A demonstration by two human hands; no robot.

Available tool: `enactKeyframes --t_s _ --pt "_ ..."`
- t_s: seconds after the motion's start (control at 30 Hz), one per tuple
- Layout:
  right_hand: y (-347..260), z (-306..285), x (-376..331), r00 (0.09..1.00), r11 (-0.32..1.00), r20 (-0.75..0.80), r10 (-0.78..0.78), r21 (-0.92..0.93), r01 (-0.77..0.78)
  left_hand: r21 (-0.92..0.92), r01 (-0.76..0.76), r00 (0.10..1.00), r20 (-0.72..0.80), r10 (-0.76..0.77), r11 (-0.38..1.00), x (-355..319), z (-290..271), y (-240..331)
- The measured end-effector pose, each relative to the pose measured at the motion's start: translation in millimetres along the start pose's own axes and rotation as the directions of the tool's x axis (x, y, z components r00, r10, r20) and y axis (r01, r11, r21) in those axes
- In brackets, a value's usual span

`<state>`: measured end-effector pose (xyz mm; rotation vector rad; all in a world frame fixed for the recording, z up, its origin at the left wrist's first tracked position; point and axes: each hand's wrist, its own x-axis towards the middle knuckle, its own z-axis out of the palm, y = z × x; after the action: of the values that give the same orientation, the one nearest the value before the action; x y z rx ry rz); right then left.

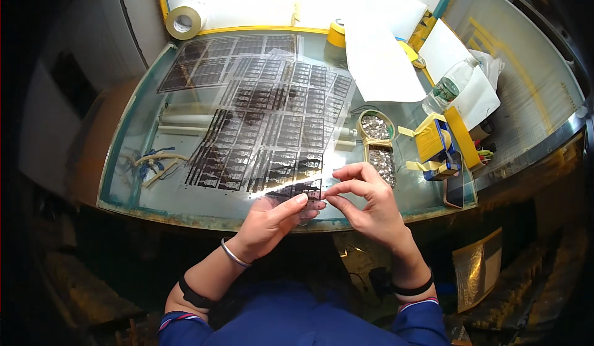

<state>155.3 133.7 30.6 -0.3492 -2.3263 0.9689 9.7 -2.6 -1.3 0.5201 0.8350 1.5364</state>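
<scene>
Near the front edge of the glass table, my left hand (272, 219) grips the near edge of a clear film sheet printed with dark patterns (291, 160), thumb on top and fingers underneath. The sheet's near part is raised and catches a bright streak of light. My right hand (371, 203) is at the sheet's near right corner, with thumb and index fingertip pinched together there. Whatever lies between those fingertips is too small to make out. Under and behind this sheet lie more printed films (232, 52), overlapping one another.
To the right are a round tin (375, 125) and a rectangular container (382, 160) of small pieces, a yellow-and-blue tape dispenser (433, 142), a phone (455, 188) and a plastic bottle (450, 86). Tape rolls (184, 22) and white paper (380, 61) lie farther back; tangled cords (158, 163) show at left.
</scene>
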Motion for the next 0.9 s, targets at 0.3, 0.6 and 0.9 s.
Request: enactKeyframes --t_s 0.3,0.6,0.9 --pt "-1 -4 -8 0.999 0.999 -0.034 0.003 -0.04 -0.004 -0.004 0.011 1.0 -0.02 -0.011 1.0 0 0 0" --pt "5 4 -16 0.991 0.981 -0.065 -0.115 -0.163 0.103 -0.005 0.012 1.0 -0.016 -0.012 1.0 1 -1 0" --pt "9 8 -11 0.947 0.914 -0.098 -0.306 -0.308 0.263 -0.011 0.011 0.999 -0.04 -0.012 1.0 -1 -4 -3"
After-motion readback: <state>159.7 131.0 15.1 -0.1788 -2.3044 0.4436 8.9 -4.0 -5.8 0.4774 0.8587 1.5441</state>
